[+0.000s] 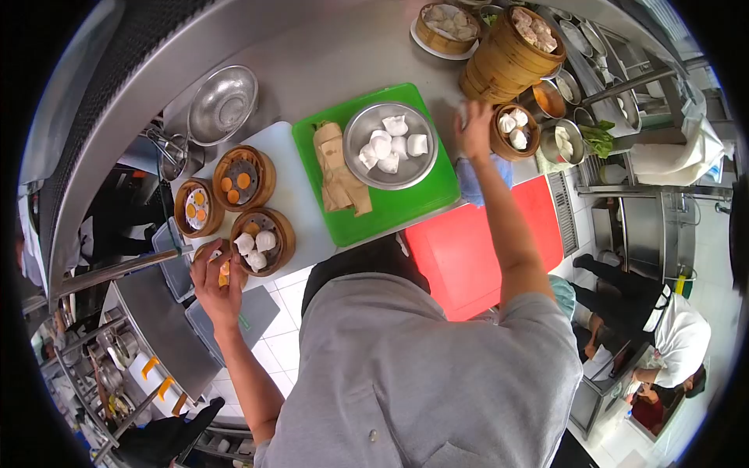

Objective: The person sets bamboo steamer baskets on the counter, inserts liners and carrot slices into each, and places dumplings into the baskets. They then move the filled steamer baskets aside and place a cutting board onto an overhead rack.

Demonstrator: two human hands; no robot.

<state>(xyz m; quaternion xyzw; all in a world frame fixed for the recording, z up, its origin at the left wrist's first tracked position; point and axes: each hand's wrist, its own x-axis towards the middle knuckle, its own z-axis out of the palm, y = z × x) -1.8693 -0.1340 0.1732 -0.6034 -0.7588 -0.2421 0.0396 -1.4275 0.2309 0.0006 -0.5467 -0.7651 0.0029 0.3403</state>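
At the lower left edge of the worktop, my left hand (215, 282) curls over a small bamboo steamer (201, 251) and mostly covers it; orange slices show between the fingers. Touching distance to its right is a bamboo steamer (287, 253) with several white dumplings (256, 249) inside. My right hand (473, 132) is open, fingers spread, just left of another small steamer (527, 147) holding white dumplings (512, 127). Between my hands, a steel bowl (391, 182) of folded white dumplings stands on a green cutting board (355, 228).
Two steamers with orange slices (244, 181) sit on a white board (308, 238). Brown cloth or paper (337, 168) lies beside the bowl. A colander (223, 105) is at the back left, stacked steamers (499, 66) at the back right. A blue cloth (485, 183) lies near a red surface (476, 249). Another person (679, 335) is at right.
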